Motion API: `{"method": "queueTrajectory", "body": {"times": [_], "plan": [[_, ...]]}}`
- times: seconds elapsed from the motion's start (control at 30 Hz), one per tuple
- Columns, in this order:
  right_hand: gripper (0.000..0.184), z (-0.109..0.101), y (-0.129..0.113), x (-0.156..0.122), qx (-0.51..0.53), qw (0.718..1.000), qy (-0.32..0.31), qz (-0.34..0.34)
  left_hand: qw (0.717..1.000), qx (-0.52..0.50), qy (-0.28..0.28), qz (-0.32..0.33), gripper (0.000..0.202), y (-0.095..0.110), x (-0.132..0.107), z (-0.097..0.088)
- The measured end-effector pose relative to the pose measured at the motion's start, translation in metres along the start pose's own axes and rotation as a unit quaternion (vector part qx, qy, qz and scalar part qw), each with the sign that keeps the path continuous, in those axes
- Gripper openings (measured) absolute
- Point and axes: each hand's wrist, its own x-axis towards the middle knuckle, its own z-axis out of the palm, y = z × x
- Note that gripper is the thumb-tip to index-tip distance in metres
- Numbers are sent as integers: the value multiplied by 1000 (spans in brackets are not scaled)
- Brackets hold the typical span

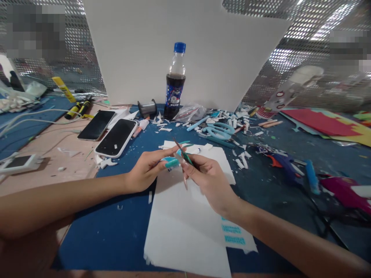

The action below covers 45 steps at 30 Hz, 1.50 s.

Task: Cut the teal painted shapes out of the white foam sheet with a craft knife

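Note:
My left hand [146, 170] is closed, pinching a small light-blue piece [174, 161] between thumb and forefinger. My right hand [207, 177] grips a slim green stick tool [187, 157] with a thin brown tip, which slants up and left. That tip is right beside the light-blue piece; whether they touch I cannot tell. Both hands are over a sheet of white paper [185, 227] on a blue mat. The fingers hide part of the piece and most of the tool. Under the paper's right side, a second sheet [246, 239] shows turquoise marks.
A Pepsi bottle [174, 90] stands behind, against a white board [139, 46]. Two phones [116, 138] lie at left. Blue-handled scissors [218, 131] rest among white scraps [243, 121]. A purple glue gun [285, 168] with a cord and red paper [321, 120] are at right.

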Motion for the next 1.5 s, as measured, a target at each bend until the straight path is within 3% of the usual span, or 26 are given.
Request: {"method": "queueTrajectory", "body": {"times": [0.17, 0.6, 0.87, 1.0, 1.13, 1.37, 1.43, 1.5], "plan": [[15, -1, 1, 2, 21, 1000, 13, 8, 1000, -9, 3, -5, 38, 0, 0, 0], [22, -3, 1, 2, 42, 998, 1, 49, 996, -82, -35, -6, 44, 1, 5, -1], [29, -4, 6, 2, 19, 1000, 10, -1, 990, -130, 20, -41, 37, -4, 1, 3], [33, -11, 10, 3, -51, 997, 54, -11, 988, -139, 48, -55, 40, -5, -1, 6], [43, -19, 12, 4, -164, 978, 104, -82, 985, -131, 90, -59, 44, -6, -2, 6], [42, -28, 2, 4, -265, 960, -15, -93, 983, -88, 147, -64, 42, -9, 0, 6], [41, -31, 1, 5, -345, 926, -18, -153, 983, -77, 156, -59, 40, -10, 0, 6], [37, -35, 1, 8, -429, 873, -18, -232, 983, -68, 160, -54, 40, -9, 1, 6]]}}
